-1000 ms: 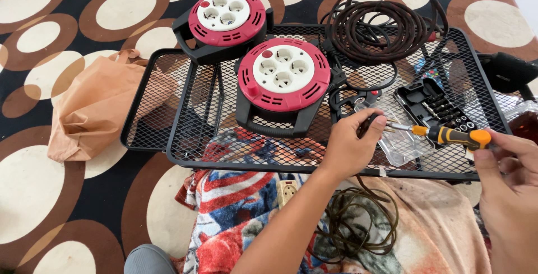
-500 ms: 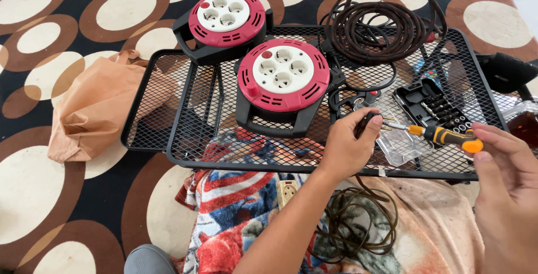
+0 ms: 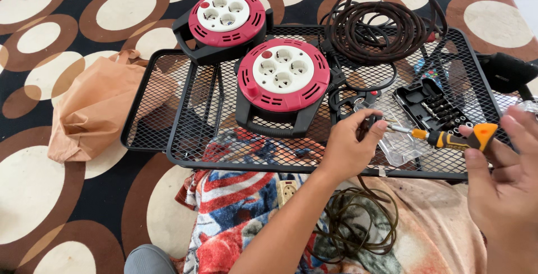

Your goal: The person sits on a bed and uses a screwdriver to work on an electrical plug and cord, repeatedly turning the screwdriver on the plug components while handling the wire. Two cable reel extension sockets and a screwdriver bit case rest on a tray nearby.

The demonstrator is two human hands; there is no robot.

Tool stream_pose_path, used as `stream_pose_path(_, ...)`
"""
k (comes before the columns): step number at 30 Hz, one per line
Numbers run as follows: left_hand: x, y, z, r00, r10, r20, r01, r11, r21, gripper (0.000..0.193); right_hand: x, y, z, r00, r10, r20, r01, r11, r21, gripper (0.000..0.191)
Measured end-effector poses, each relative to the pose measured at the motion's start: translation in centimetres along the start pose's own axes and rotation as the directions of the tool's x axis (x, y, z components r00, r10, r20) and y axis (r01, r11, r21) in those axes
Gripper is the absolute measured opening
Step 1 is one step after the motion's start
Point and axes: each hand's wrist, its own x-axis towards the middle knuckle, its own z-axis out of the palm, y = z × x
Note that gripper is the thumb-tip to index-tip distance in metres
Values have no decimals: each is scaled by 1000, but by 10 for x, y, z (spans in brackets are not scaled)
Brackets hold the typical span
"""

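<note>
— So, what's the left hand (image 3: 346, 149) got?
— Its fingertips pinch a small dark plug-like part (image 3: 365, 122), the shaft tip of a yellow-and-black-handled screwdriver (image 3: 448, 137) right against it.
— And the right hand (image 3: 504, 184)?
— Thumb and fingers close loosely round the screwdriver's orange handle end.
— What's around them?
— Under both, a black wire-mesh rack (image 3: 185, 134). Just beyond the pinch, a clear plastic lid (image 3: 398, 148) and a black bit case (image 3: 434, 108); further left, a red-and-black round cable reel (image 3: 283, 83).

Yellow-black-handled screwdriver (image 3: 448, 138), held level over mesh, tip at small black plug (image 3: 367, 124)
</note>
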Motion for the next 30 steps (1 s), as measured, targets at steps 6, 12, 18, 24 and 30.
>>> stream_pose_path(6,2,-4,-2,996,-68,53,77,980,-182,33,-1,-1,2,990,141,-30,-142,989,-29,46)
stream_pose_path(12,1,-4,-3,994,-76,73,89,976,-199,34,0,1,3,996,93,-6,-92,994,66,32)
stream_pose_path(18,1,-2,-3,995,-65,76,80,975,-208,32,1,-3,4,994,105,12,-106,989,105,37)
stream_pose_path(24,0,0,-4,995,-51,80,67,976,-205,29,0,-4,5,992,127,8,-127,987,99,38)
stream_pose_path(30,0,1,-5,994,-58,89,72,984,-163,27,1,-6,5,990,138,6,-138,984,110,38)
